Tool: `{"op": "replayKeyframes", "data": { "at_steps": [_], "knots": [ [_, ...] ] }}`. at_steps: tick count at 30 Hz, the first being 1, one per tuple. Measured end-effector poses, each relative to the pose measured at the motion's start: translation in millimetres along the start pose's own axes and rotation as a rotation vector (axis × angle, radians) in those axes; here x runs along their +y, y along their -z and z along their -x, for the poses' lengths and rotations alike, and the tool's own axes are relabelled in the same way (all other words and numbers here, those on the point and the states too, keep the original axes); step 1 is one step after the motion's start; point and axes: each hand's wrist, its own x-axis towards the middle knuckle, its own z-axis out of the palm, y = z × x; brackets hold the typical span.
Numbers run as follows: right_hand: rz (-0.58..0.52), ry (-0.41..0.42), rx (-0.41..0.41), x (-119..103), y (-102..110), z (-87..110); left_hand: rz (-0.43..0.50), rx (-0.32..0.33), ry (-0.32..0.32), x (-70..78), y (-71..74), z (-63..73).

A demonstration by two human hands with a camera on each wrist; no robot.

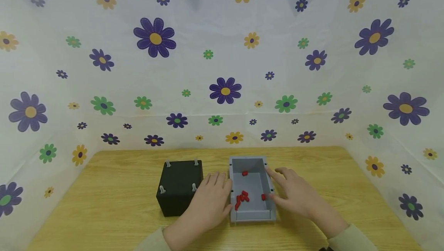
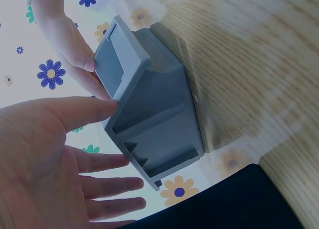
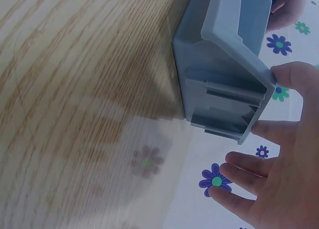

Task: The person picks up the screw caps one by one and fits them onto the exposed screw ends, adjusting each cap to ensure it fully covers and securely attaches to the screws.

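A grey open-topped storage bin stands on the table between my two hands. Several small red pieces are bunched near its left wall, with one red piece farther back and another red piece by the right wall. My left hand is at the bin's left side, its thumb and a fingertip at the rim in the left wrist view. On the opposite side, my right hand has its thumb and index fingertip at the rim, other fingers extended, as the right wrist view shows.
Just left of my left hand sits a black box with grey clips at its top corners. The wooden table is bordered at the back and sides by a white flower-print sheet.
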Motion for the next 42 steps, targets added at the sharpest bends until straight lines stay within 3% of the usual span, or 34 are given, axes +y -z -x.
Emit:
{"op": "replayKeyframes", "data": {
  "at_steps": [25,42],
  "knots": [
    [-0.017,-0.011,-0.015,-4,0,-3.6,0.004,-0.003,0.003,-4.1,5.6,0.6],
    [-0.014,-0.005,-0.012,-2,-2,-4.1,0.050,-0.039,0.069,-18.8,24.7,-9.0]
  ]
}}
